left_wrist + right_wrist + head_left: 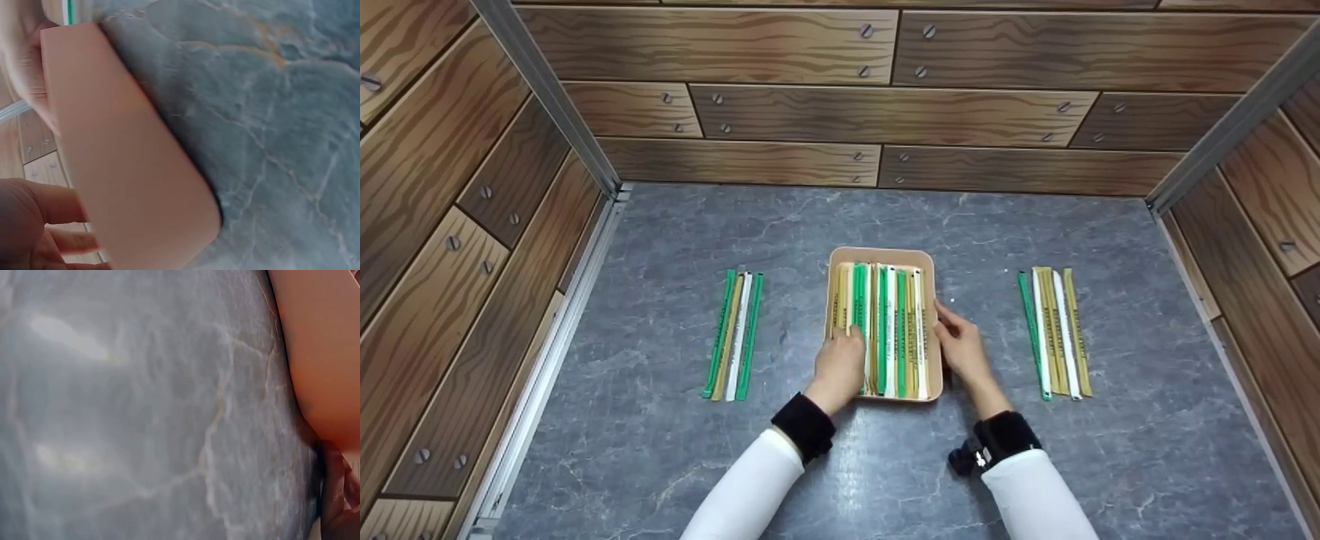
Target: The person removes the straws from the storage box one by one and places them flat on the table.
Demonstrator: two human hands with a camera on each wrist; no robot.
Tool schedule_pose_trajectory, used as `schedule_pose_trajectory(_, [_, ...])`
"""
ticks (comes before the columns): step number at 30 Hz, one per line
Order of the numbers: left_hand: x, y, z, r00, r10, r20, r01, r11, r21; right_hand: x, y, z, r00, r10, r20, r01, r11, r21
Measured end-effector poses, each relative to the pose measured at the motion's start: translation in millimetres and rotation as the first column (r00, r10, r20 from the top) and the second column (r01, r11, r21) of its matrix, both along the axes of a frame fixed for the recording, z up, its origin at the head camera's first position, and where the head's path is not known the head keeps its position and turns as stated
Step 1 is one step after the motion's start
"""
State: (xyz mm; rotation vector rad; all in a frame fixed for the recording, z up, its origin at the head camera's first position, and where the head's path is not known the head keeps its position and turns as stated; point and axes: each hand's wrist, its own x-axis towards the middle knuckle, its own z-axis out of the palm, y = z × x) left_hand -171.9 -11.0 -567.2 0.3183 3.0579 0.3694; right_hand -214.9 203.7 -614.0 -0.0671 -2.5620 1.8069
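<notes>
A shallow beige tray (881, 253) holds a row of long, thin wrapped sticks (891, 330) in green, white and gold, with print on them. Over its front left part is my left hand (840, 364), fingers bent down inside the rim among the sticks. In the left wrist view the left hand (34, 228) reaches behind the tray wall (129, 146), which hides its fingertips. My right hand (964, 352) holds the tray's right side. The right wrist view shows the right hand's thumb (333, 467) against the tray's lower edge.
Several green, gold and white sticks (733, 337) lie side by side left of the tray. Another such group (1054, 334) lies to the right. The grey marbled surface (877, 472) is enclosed by wood-patterned walls (780, 112) at back and sides.
</notes>
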Motion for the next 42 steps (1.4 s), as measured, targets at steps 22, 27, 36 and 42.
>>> schedule_pose_trajectory(22, [-11.4, 7, -16.9, 0.998, 0.048, 0.029, -0.048, 0.999, -0.002, 12.4, -10, 32.7, 0.999, 0.008, -0.047, -0.008, 1.0, 0.011])
schedule_pose_trajectory(27, [-13.4, 5, -19.1, 0.998, 0.059, 0.008, -0.059, 0.997, 0.05, 3.6, -3, 10.2, 0.999, -0.003, -0.043, 0.003, 1.0, 0.012])
schedule_pose_trajectory(36, [-14.6, -6, -3.9, 0.995, 0.079, 0.068, -0.097, 0.941, 0.323, -1.5, 0, -0.4, 0.998, -0.008, -0.056, 0.009, 1.0, 0.02])
schedule_pose_trajectory(42, [-11.8, -25, 13.2, 0.992, 0.091, 0.084, -0.121, 0.855, 0.504, 6.4, -5, 17.7, 0.999, 0.007, -0.039, -0.006, 1.0, 0.018])
